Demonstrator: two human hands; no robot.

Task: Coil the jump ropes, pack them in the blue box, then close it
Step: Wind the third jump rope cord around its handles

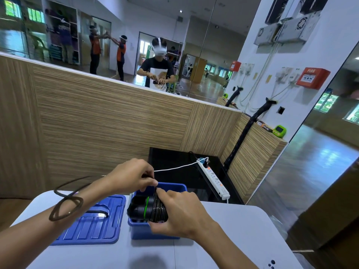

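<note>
Above the open blue box (155, 232) on the white table (233, 230), the right hand (180, 212) grips the jump rope (153, 209) bundle steady while the left hand (132, 177) pinches the cord, apparently to wind it tight; the lid (93, 224) lies beside.

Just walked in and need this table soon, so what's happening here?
A person is winding a black jump rope around its handles above the open blue box. The right hand grips the bundle while the left hand pinches the cord at its top. The blue lid lies beside the box, so nothing is closed yet.
</note>
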